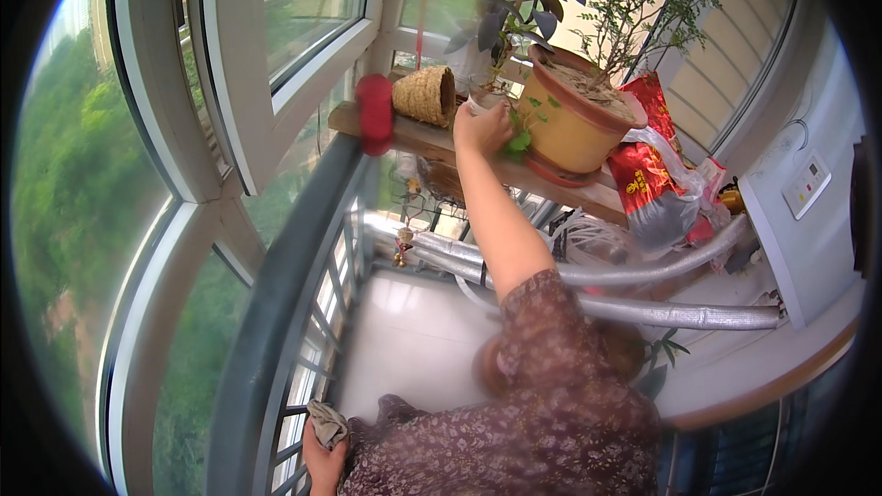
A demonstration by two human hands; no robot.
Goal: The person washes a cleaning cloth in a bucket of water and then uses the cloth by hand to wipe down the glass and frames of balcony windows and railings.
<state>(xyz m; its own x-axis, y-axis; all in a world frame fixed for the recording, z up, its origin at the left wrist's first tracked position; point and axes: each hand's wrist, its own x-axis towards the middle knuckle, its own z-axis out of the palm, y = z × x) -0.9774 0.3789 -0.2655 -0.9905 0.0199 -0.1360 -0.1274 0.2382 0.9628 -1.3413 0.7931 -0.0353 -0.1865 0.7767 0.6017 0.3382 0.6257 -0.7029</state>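
Observation:
My right hand (484,127) reaches out to a wooden plank shelf (420,141) and has its fingers around a clear glass container (486,95) with plant stems in it. Just right of the hand stands a yellow plant pot (572,117) with a brown rim, and small green leaves (520,141) trail between them. To the hand's left a woven straw pot (424,95) lies on its side, beside a red oblong object (375,115). Low in the view, near the railing, my left hand (325,458) holds a crumpled grey-beige cloth (328,424).
A dark metal railing (275,289) runs along the windows at left. Silver-wrapped pipes (661,272) cross below the shelf. Red and silver bags (651,186) stand at the shelf's right end, near a white wall unit (799,220). Another pot (490,365) is partly hidden behind my sleeve.

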